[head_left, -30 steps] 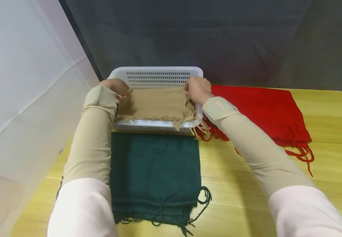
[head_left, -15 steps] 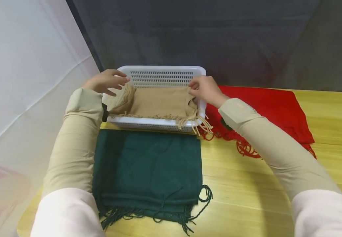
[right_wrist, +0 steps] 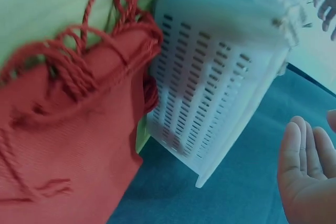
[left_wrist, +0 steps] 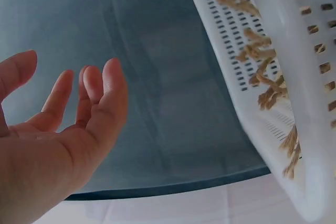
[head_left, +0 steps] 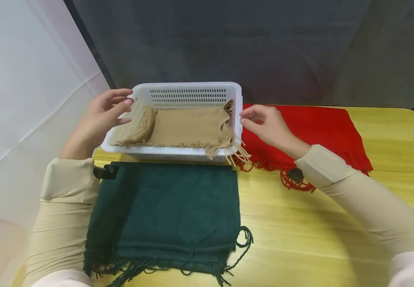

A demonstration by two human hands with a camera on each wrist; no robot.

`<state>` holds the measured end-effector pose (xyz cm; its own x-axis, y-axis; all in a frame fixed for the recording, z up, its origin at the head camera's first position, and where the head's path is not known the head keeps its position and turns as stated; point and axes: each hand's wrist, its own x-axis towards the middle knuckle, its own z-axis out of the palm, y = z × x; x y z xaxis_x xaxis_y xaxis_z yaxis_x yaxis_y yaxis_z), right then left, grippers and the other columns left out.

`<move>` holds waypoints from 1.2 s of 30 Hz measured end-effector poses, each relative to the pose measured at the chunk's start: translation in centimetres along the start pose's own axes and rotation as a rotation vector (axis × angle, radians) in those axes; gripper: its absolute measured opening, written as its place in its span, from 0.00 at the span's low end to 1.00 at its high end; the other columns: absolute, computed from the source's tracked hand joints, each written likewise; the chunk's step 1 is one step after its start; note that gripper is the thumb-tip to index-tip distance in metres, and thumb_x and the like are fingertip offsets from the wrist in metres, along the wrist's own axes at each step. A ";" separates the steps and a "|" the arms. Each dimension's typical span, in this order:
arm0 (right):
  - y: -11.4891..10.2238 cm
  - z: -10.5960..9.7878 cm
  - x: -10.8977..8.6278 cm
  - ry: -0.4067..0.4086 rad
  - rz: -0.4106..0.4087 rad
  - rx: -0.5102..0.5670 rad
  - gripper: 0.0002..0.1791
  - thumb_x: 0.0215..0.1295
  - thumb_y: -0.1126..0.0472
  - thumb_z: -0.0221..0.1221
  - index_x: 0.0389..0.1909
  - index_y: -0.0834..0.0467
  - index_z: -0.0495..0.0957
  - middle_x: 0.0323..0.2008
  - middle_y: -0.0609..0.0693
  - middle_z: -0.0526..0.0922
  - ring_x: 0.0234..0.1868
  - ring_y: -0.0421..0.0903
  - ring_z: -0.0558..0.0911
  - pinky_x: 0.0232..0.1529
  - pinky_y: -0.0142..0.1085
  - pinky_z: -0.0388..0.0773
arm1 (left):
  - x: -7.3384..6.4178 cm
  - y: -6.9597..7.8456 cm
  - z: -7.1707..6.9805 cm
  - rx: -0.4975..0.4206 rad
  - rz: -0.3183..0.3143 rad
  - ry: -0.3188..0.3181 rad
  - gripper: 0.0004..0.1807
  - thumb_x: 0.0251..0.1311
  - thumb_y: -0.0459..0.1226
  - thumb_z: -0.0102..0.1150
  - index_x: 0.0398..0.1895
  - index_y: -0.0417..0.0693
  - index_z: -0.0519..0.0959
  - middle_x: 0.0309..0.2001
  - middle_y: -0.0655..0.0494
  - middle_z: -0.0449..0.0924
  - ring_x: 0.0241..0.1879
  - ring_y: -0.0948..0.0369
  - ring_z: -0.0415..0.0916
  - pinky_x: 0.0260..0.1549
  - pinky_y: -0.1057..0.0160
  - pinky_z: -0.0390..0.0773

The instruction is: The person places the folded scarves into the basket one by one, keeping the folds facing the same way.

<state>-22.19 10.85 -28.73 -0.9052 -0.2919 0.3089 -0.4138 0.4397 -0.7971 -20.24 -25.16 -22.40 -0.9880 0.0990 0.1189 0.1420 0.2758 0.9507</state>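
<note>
The left hand (head_left: pixel 97 119) and right hand (head_left: pixel 270 126) are drawing back from a folded, fringed tan cloth (head_left: pixel 187 125) inside a white perforated plastic basket (head_left: pixel 163 150).
Both are hanging with relaxed fingers, holding nothing, so the cloth is resting unaided. A second ago they were at its ends; now the left is hovering near the basket's left end, the right beside its right rim.

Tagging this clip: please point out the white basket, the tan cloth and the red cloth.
White basket (head_left: pixel 189 85), head view: its far rim.
Tan cloth (head_left: pixel 187 126), head view: the flat middle.
Red cloth (head_left: pixel 319 128), head view: the flat middle.
</note>
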 end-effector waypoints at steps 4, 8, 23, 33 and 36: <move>0.2 -1.0 -1.9 -0.010 0.061 0.083 0.14 0.58 0.60 0.58 0.43 0.61 0.76 0.38 0.53 0.80 0.36 0.46 0.78 0.39 0.34 0.75 | -2.1 0.3 0.3 0.058 0.059 0.045 0.17 0.59 0.37 0.52 0.52 0.47 0.70 0.46 0.54 0.66 0.43 0.61 0.66 0.33 0.75 0.74; 0.5 -1.6 -3.7 -0.033 0.121 0.159 0.16 0.58 0.58 0.58 0.44 0.62 0.75 0.38 0.54 0.80 0.34 0.44 0.79 0.37 0.31 0.76 | -4.0 -0.2 0.8 0.083 0.110 0.095 0.14 0.59 0.35 0.51 0.49 0.47 0.72 0.43 0.53 0.66 0.41 0.62 0.68 0.32 0.75 0.74; 3.2 0.0 -8.2 -0.330 0.129 0.044 0.14 0.58 0.64 0.57 0.42 0.69 0.76 0.36 0.58 0.80 0.35 0.52 0.79 0.39 0.37 0.76 | -8.3 -8.5 -2.8 0.454 0.131 0.321 0.15 0.57 0.37 0.54 0.47 0.40 0.74 0.35 0.60 0.72 0.36 0.67 0.68 0.28 0.78 0.69; 4.1 1.7 -10.1 -0.694 0.171 0.147 0.25 0.60 0.59 0.55 0.49 0.76 0.67 0.45 0.63 0.76 0.45 0.52 0.77 0.45 0.39 0.73 | -11.6 -8.4 -4.2 0.642 -0.151 -0.107 0.27 0.62 0.42 0.48 0.58 0.31 0.59 0.49 0.30 0.64 0.47 0.37 0.63 0.36 0.55 0.71; 4.0 2.1 -10.3 -0.752 0.218 0.179 0.27 0.61 0.57 0.54 0.53 0.75 0.65 0.49 0.64 0.73 0.50 0.54 0.73 0.49 0.42 0.70 | -11.8 -8.8 -4.9 0.673 -0.222 -0.190 0.31 0.63 0.44 0.46 0.60 0.28 0.54 0.52 0.26 0.58 0.47 0.34 0.62 0.36 0.47 0.71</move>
<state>-14.27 13.80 -36.19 -0.6296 -0.7373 -0.2451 -0.1557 0.4288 -0.8899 -10.15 -33.48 -30.80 -0.9789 0.1196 -0.1655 0.0071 0.8300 0.5577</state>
